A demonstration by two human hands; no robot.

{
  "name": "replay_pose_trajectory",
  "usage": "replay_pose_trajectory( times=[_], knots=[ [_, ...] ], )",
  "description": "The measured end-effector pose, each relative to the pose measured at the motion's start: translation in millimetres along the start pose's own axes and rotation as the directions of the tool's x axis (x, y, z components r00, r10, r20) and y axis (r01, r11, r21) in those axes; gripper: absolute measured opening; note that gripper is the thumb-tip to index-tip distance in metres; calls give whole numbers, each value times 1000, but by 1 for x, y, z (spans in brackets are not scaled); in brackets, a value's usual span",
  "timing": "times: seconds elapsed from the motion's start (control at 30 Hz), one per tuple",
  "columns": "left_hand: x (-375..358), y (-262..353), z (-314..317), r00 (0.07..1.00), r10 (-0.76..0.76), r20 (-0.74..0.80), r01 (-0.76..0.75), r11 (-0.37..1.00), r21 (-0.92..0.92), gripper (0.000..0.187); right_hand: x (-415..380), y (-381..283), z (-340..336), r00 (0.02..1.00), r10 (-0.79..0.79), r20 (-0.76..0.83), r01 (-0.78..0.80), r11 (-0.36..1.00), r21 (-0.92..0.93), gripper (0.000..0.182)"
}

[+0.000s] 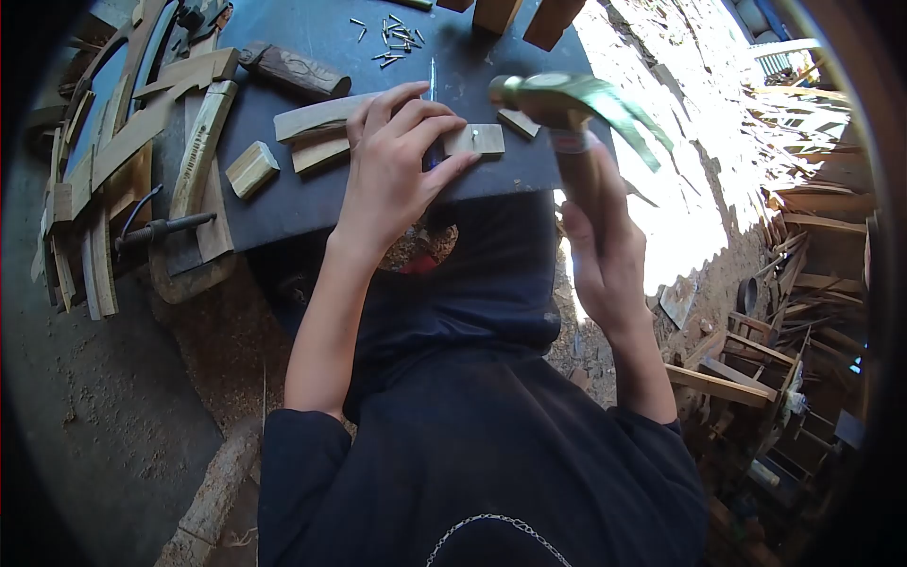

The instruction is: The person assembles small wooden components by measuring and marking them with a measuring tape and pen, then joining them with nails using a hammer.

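Observation:
A claw hammer [565,99], slightly blurred, is gripped by its handle in my right hand [609,241], its head raised at the table's right side. My left hand [397,142] pinches the left end of a small wooden block [489,139], with the thumb along its near edge and a finger at its far edge. A nail [475,137] stands in the top of that block. Under and beside my left hand lie a pale wooden strip [312,121] and a shorter piece [316,153]. A thin metal shaft [433,80] pokes out past my fingers, its blue handle partly covered.
Several loose nails [397,40] lie on the dark table [293,208]. A dark carved wood piece [295,72], a short block [252,170] and another small block [520,123] rest there too. Wood strips and a clamp [165,230] crowd the left edge. Scrap wood [727,383] fills the right.

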State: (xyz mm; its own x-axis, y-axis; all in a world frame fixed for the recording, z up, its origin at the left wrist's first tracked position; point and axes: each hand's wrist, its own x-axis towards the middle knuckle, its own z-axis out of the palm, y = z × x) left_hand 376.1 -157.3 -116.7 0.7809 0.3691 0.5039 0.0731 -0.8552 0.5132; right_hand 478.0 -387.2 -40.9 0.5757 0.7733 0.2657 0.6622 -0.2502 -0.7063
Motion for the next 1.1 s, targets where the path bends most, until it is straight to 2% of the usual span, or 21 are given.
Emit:
replay_pose_trajectory(
  times=[0.03,0.1,0.2,0.33,0.43,0.63,0.83,1.1],
  knots=[
    [0,0,0,1000,0,-1,0,1000,1,33,-2,4,2,993,75,95,-59,985,-159,57],
    [0,0,0,1000,5,-3,-5,1000,8,33,-1,1,2,983,127,134,-103,980,-169,56],
    [-1,0,0,1000,3,-7,-3,1000,14,33,-1,-2,-2,993,106,44,-101,990,-99,55],
    [0,0,1,1000,3,-10,-3,1000,13,33,4,-5,-7,999,-9,-38,6,997,-79,56],
    [0,0,1,1000,3,-11,-3,1000,13,33,3,0,-4,999,15,-29,-17,999,-48,56],
    [0,-1,1,1000,9,-10,-9,1000,14,34,-3,7,4,982,144,123,-136,988,-70,54],
    [0,2,0,1000,11,-16,-10,999,37,35,-1,4,-4,961,270,67,-272,962,25,56],
    [0,2,-2,999,38,-18,-38,999,9,37,-13,26,3,954,299,-31,-299,954,-4,55]
  ],
)
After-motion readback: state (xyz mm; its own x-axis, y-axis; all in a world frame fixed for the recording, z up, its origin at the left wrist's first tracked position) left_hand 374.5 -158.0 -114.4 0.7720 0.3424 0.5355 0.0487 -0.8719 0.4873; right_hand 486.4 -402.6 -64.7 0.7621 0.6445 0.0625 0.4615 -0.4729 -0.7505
